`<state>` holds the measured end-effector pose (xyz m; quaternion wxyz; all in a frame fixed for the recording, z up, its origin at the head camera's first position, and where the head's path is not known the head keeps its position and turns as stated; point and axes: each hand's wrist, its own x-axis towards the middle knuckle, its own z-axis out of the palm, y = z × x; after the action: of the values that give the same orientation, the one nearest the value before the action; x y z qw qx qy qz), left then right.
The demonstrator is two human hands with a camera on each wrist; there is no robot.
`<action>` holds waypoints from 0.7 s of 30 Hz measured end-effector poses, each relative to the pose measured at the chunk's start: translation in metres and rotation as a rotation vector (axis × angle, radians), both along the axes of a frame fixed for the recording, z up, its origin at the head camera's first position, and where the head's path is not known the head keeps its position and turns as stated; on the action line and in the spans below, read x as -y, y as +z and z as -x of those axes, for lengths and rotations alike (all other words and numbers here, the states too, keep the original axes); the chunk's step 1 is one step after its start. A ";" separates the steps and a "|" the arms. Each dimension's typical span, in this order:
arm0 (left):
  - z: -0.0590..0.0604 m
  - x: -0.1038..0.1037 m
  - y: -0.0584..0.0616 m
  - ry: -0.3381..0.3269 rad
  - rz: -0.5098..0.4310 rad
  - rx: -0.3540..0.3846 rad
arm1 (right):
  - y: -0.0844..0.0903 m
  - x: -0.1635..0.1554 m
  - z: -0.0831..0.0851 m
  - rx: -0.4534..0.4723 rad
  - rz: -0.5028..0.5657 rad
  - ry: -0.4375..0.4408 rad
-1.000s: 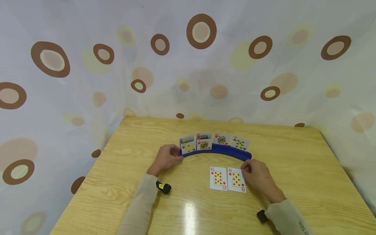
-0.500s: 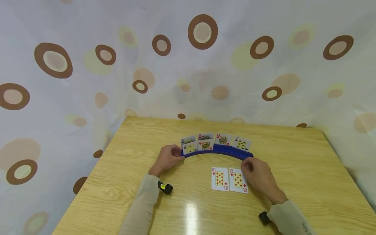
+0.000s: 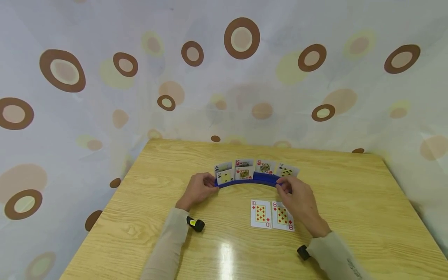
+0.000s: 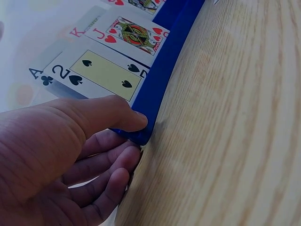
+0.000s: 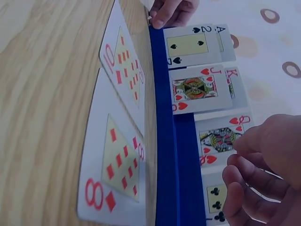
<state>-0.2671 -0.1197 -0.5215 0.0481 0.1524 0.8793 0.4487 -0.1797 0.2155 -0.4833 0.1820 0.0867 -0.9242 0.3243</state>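
Note:
A curved blue card holder (image 3: 257, 179) stands on the wooden table (image 3: 147, 202) with several cards upright in it, among them the 2 of spades (image 4: 101, 70), jack of hearts (image 5: 195, 89), queen of hearts (image 5: 218, 139) and a club card (image 3: 288, 170). My left hand (image 3: 211, 186) grips the holder's left end (image 4: 141, 134), thumb on top and fingers underneath. My right hand (image 3: 282, 186) hovers at the holder's right part, fingers loosely curled over the queen and the club card (image 5: 214, 202), with nothing seen between them. The 10 of diamonds (image 3: 260, 214) and 8 of diamonds (image 3: 282, 216) lie face up in front of the holder.
A white curtain with brown rings (image 3: 241, 37) hangs close behind and beside the table. Bare tabletop lies left of my left arm and right of my right arm (image 3: 367, 202). Black wrist devices (image 3: 196, 224) sit on both sleeves.
My right hand left the corner of the 8 of diamonds and moved forward and left to the holder's right part. The left hand kept its grip on the holder's left end.

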 end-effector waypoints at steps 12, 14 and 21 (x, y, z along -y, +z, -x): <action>0.001 0.000 0.002 -0.013 0.000 -0.012 | 0.015 0.030 0.011 -0.097 -0.097 0.061; 0.001 0.001 0.003 -0.011 0.001 -0.010 | 0.017 0.034 0.015 -0.116 -0.106 0.075; -0.001 0.001 0.005 -0.009 0.013 -0.001 | 0.022 0.042 0.036 -0.226 -0.131 0.122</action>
<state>-0.2665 -0.1209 -0.5170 0.0509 0.1562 0.8815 0.4426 -0.2156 0.1739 -0.4617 0.2587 0.1903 -0.9101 0.2621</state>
